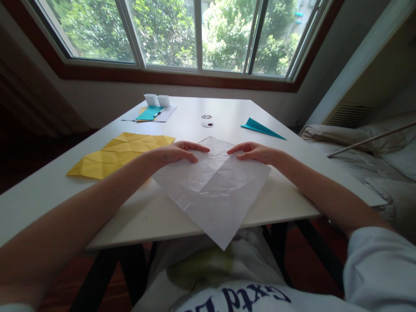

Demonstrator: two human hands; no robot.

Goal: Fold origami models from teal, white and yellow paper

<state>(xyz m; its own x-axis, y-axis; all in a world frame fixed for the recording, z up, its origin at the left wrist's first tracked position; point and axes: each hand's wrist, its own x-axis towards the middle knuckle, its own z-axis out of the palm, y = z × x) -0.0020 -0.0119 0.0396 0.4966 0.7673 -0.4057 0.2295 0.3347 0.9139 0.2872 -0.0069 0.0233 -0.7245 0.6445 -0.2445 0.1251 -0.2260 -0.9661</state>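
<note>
A creased sheet of white paper (pixel 214 195) is turned cornerwise, its near corner hanging past the front edge of the white table (pixel 136 216). Fold lines cross its middle, and the far corner points toward the window. My left hand (pixel 182 151) pinches the paper's upper left side between thumb and fingers. On the upper right side, my right hand (pixel 250 151) grips the same sheet in a like way, with a short gap between the two hands. To the left of my left hand lies a creased yellow paper (pixel 120 154), partly behind my forearm.
A folded blue paper piece (pixel 261 128) lies at the right. At the back left are two small white containers (pixel 156 100), a blue sheet (pixel 149 113) and a pen (pixel 159 112). Round grommets (pixel 207 124) sit mid-table. A cloth-covered seat (pixel 357 143) stands right of the table.
</note>
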